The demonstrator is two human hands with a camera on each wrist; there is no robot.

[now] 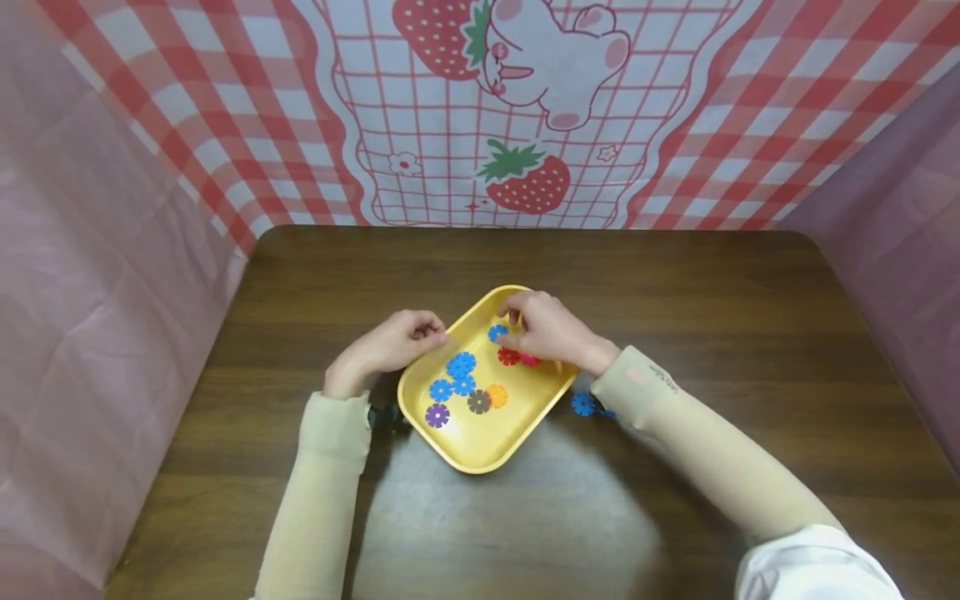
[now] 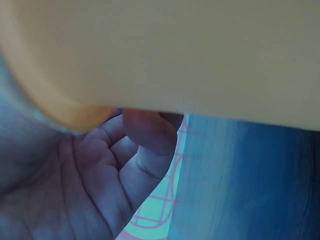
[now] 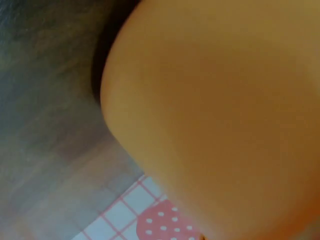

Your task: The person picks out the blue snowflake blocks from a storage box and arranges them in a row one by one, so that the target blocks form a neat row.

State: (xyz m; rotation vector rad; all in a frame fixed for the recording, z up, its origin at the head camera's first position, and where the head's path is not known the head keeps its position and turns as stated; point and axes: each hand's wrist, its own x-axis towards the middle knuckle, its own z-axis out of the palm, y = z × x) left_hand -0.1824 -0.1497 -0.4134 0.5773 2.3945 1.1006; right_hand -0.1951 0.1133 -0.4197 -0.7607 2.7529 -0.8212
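Observation:
A shallow yellow tray (image 1: 480,442) stands slanted on the table with several notched plastic discs inside. My left hand (image 1: 386,343) is at its left long rim, thumb over the edge and fingers curled against the outer wall, as the left wrist view also shows. My right hand (image 1: 555,329) reaches over the far right rim into the tray. Its thumb and fingers are bent and apart, right beside a blue disc (image 1: 497,333). Under that hand lie a red disc (image 1: 507,357) and a partly covered pink disc (image 1: 529,360). In the right wrist view the tray wall hides the hand.
Blue discs (image 1: 461,364) cluster left of the tray's middle, near a purple disc (image 1: 437,415), a brown disc (image 1: 478,402) and an orange disc (image 1: 497,395). Outside, another blue disc (image 1: 582,404) lies by the right sleeve. A checked strawberry cloth (image 1: 450,183) hangs behind the wooden table (image 1: 712,333).

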